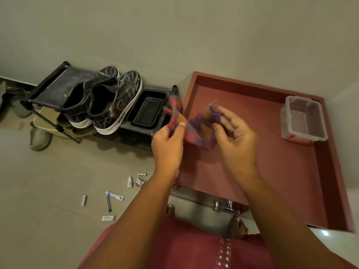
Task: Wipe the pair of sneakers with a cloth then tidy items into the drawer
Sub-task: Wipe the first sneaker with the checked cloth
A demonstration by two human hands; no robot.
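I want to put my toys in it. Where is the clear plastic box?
The clear plastic box sits inside the open red drawer, in its far right corner, right of the hands.

Dim, warm indoor light leaves the scene muted and slightly grainy. Soft scalloped shadows fall on the floor (58, 171) under the shoe rack (50, 90). One bright glare spot sits at the lower right. The moving cloth (196, 127) is motion-blurred. Wide-angle distortion bends the drawer (334, 171) edges.
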